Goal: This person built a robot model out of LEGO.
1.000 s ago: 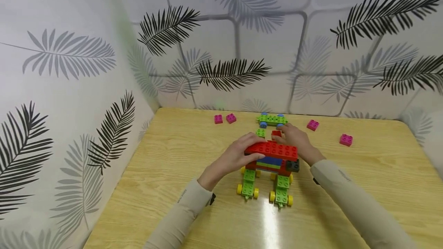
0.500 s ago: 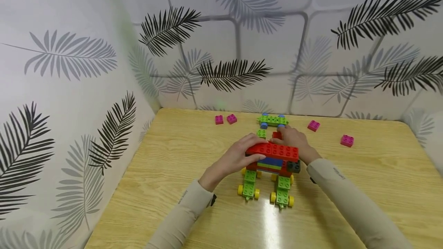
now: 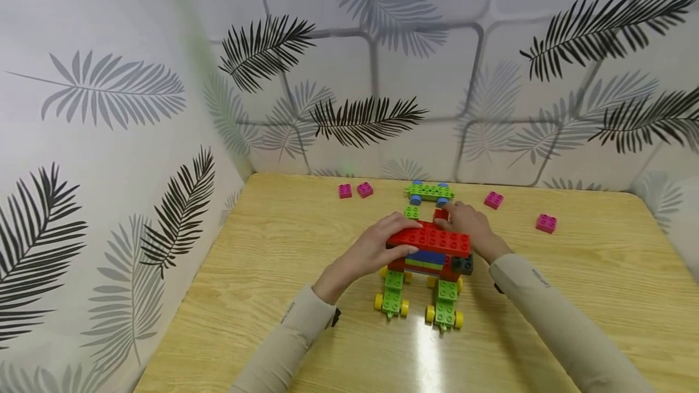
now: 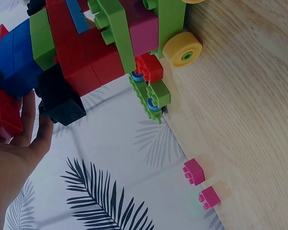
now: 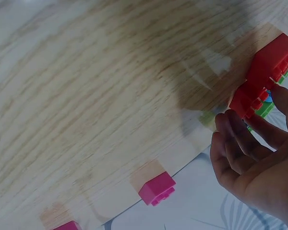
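In the head view, my left hand (image 3: pixel 377 247) grips the top of a toy-brick model (image 3: pixel 428 255) built of red, blue, green and black bricks, fingers over its red roof and thumb along the near side. Green wheeled bases (image 3: pixel 392 293) with yellow wheels carry it. The left wrist view shows the model's black brick (image 4: pixel 61 98) close to those fingers. Just behind the model, my right hand (image 3: pixel 472 229) pinches a small red brick (image 3: pixel 440 215) between thumb and fingers. In the right wrist view, that brick (image 5: pixel 247 99) adjoins a larger red piece (image 5: pixel 271 60).
Behind the model lie a green wheeled base (image 3: pixel 429 191) with blue wheels and a green brick (image 3: pixel 412 212). Two pink bricks (image 3: pixel 345 191) sit at the back left, two more (image 3: pixel 494 200) at the back right. The patterned wall (image 3: pixel 349 65) borders the table (image 3: pixel 262 278).
My right hand has shifted the small red brick slightly to the right, its thumb and fingers now closer round it. My left hand stays on the model, which has not visibly moved.
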`<state>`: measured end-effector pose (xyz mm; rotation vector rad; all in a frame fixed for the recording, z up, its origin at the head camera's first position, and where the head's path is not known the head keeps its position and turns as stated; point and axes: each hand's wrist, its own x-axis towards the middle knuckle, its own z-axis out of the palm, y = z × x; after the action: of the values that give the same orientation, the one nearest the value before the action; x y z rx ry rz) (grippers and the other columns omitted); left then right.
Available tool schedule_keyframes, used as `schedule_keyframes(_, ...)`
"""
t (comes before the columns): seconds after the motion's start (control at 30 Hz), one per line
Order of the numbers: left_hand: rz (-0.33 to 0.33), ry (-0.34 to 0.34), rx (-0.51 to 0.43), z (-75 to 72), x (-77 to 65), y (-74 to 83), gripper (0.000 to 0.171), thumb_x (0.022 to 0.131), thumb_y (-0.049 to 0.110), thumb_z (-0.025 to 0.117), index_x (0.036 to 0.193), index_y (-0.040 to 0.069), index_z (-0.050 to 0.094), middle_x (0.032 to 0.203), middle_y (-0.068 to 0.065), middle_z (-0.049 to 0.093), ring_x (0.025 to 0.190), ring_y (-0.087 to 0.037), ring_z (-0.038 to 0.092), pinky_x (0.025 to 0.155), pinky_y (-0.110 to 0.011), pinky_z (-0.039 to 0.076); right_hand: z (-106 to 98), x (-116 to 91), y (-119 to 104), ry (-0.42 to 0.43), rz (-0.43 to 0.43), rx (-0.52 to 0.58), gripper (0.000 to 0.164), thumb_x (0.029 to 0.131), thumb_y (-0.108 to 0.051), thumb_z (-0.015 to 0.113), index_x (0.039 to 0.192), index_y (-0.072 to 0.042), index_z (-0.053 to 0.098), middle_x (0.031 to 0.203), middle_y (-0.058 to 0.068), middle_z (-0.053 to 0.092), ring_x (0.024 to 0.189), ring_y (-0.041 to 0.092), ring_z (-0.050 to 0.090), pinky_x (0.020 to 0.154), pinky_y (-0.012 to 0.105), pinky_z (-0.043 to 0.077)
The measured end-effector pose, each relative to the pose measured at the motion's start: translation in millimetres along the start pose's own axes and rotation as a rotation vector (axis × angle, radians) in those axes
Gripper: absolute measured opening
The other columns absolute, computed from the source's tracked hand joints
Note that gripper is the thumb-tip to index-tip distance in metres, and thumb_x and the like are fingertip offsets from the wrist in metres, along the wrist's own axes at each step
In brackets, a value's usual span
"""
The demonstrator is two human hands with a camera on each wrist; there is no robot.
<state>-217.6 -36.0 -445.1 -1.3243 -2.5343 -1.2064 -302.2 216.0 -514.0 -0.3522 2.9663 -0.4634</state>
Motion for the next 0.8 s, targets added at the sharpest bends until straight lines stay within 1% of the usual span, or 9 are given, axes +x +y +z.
schedule_keyframes(0.13,-0.008,-0.012,-0.004,0.3,-2.1,1.8,0.037,0.094,0.021,0.063,0.129,0.010,0.056,0.117,-0.003,0.055,0.099,-0.013,0.050,0.089,-0.025,0.045,0,-1,1,0.003,-0.002,0.002,0.041,0.097,-0.036,0.058,0.118,-0.001,0.058,0.094,0.015,0.057,0.074,0.027,0.059,0.061,0.043,0.051)
schedule_keyframes(0.23,-0.011,-0.020,-0.002,0.3,-4.7,3.8,0.038,0.094,0.022,0.063,0.130,0.011,0.055,0.119,-0.003,0.055,0.101,-0.013,0.050,0.089,-0.025,0.046,1,-2,0,0.015,-0.002,-0.012,0.042,0.097,-0.036,0.058,0.120,-0.001,0.057,0.097,0.017,0.057,0.077,0.029,0.059,0.064,0.045,0.052)
schedule_keyframes(0.33,-0.012,-0.025,-0.007,0.2,-8.1,6.6,0.039,0.095,0.022,0.063,0.131,0.011,0.054,0.121,-0.003,0.055,0.102,-0.014,0.051,0.089,-0.026,0.046,2,-4,-3,0.032,0.002,-0.035,0.045,0.097,-0.036,0.058,0.124,-0.001,0.056,0.107,0.020,0.055,0.089,0.035,0.057,0.071,0.049,0.051)
schedule_keyframes(0.43,-0.015,-0.023,-0.007,0.8,-10.6,9.2,0.038,0.095,0.022,0.062,0.131,0.012,0.054,0.125,-0.003,0.054,0.105,-0.013,0.051,0.091,-0.026,0.046,2,-7,-6,0.068,-0.016,-0.077,0.047,0.096,-0.035,0.059,0.129,-0.002,0.054,0.119,0.024,0.050,0.103,0.042,0.052,0.081,0.055,0.048)
schedule_keyframes(0.5,-0.017,-0.020,-0.006,1.3,-11.3,10.0,0.038,0.095,0.022,0.062,0.131,0.013,0.055,0.125,-0.002,0.054,0.105,-0.013,0.051,0.090,-0.026,0.046,2,-10,-8,0.109,-0.060,-0.105,0.046,0.095,-0.034,0.061,0.129,-0.003,0.056,0.121,0.023,0.050,0.106,0.042,0.051,0.085,0.057,0.046)
schedule_keyframes(0.57,-0.019,-0.018,-0.005,1.5,-11.7,10.5,0.038,0.095,0.022,0.062,0.130,0.013,0.055,0.124,-0.002,0.054,0.104,-0.013,0.051,0.089,-0.025,0.046,3,-12,-9,0.145,-0.125,-0.115,0.043,0.095,-0.033,0.062,0.126,-0.004,0.059,0.120,0.022,0.051,0.107,0.042,0.050,0.086,0.058,0.044)
schedule_keyframes(0.63,-0.014,-0.016,-0.006,1.5,-11.8,10.0,0.037,0.095,0.021,0.063,0.130,0.012,0.055,0.123,-0.002,0.055,0.101,-0.012,0.051,0.086,-0.024,0.046,5,-14,-11,0.161,-0.202,-0.110,0.041,0.094,-0.034,0.064,0.122,-0.005,0.063,0.116,0.019,0.054,0.103,0.039,0.052,0.085,0.056,0.044)
schedule_keyframes(0.7,-0.009,-0.014,-0.006,1.4,-11.5,9.8,0.037,0.095,0.021,0.062,0.130,0.012,0.055,0.122,-0.002,0.055,0.100,-0.012,0.051,0.085,-0.024,0.046,7,-16,-13,0.158,-0.266,-0.098,0.041,0.092,-0.036,0.065,0.119,-0.005,0.065,0.113,0.017,0.057,0.101,0.037,0.053,0.083,0.054,0.044)
schedule_keyframes(0.8,-0.001,-0.010,-0.004,1.9,-12.5,8.8,0.037,0.095,0.021,0.062,0.130,0.012,0.055,0.122,-0.003,0.055,0.099,-0.012,0.051,0.083,-0.024,0.046,11,-18,-14,0.135,-0.318,-0.108,0.045,0.089,-0.040,0.068,0.118,-0.005,0.066,0.112,0.015,0.059,0.100,0.035,0.055,0.083,0.052,0.045)
